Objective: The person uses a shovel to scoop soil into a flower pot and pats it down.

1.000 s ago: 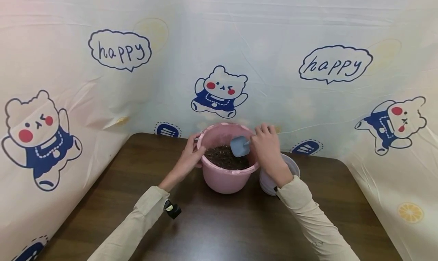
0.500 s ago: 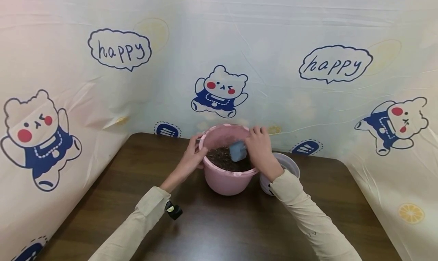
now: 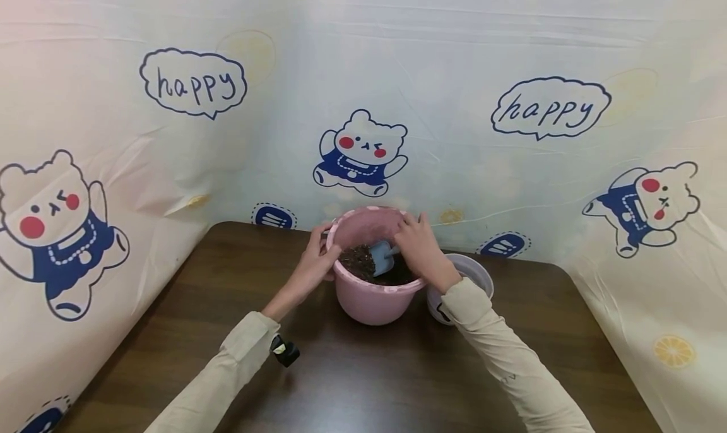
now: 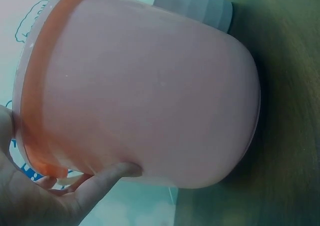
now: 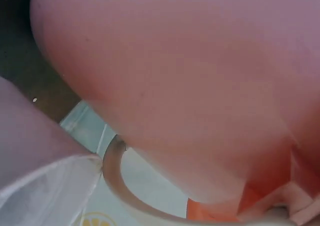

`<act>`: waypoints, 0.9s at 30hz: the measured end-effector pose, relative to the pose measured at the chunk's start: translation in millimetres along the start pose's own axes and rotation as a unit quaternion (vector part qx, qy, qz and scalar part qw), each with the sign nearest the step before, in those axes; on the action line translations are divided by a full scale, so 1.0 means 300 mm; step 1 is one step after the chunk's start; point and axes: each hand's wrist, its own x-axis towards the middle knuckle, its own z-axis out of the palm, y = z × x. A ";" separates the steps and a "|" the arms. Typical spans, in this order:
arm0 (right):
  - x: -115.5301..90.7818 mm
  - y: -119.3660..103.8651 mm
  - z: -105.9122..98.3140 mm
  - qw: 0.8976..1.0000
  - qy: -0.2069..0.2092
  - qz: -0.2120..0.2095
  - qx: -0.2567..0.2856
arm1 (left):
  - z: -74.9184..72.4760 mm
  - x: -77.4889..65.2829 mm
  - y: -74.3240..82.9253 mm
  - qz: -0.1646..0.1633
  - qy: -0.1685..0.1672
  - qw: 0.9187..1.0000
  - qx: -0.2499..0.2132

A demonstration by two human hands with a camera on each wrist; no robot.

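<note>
A pink bucket (image 3: 375,303) stands on the table with dark soil (image 3: 354,262) inside. My left hand (image 3: 309,266) grips its left side at the rim; in the left wrist view the thumb (image 4: 112,178) lies along the outer wall. Over the right rim reaches my right hand (image 3: 420,250), which holds a small blue shovel (image 3: 382,258) by the handle. The shovel's blade is tilted and partly in the soil. The fingers round the shovel's handle are mostly hidden; the right wrist view shows mainly the bucket's wall (image 5: 175,86).
A pale grey pot (image 3: 477,272) stands just right of the bucket, under my right forearm. A curved bucket handle (image 5: 114,168) shows in the right wrist view. Behind the dark wooden table (image 3: 352,376) hangs a printed cloth (image 3: 454,54).
My right hand has moved left and slightly down over the bucket, bringing the shovel's blade lower into the soil. The left hand stays at the bucket's rim.
</note>
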 end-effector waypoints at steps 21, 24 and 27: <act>0.003 0.004 0.003 0.976 -0.109 -0.045 0.182 | 0.001 -0.003 0.006 0.000 0.016 1.000 0.019; -0.001 0.007 0.006 0.975 -0.109 -0.050 0.189 | 0.004 -0.003 0.008 -0.003 0.016 1.000 0.019; -0.001 0.012 0.000 0.971 -0.121 -0.053 0.201 | 0.007 -0.005 0.008 -0.004 0.015 1.000 0.025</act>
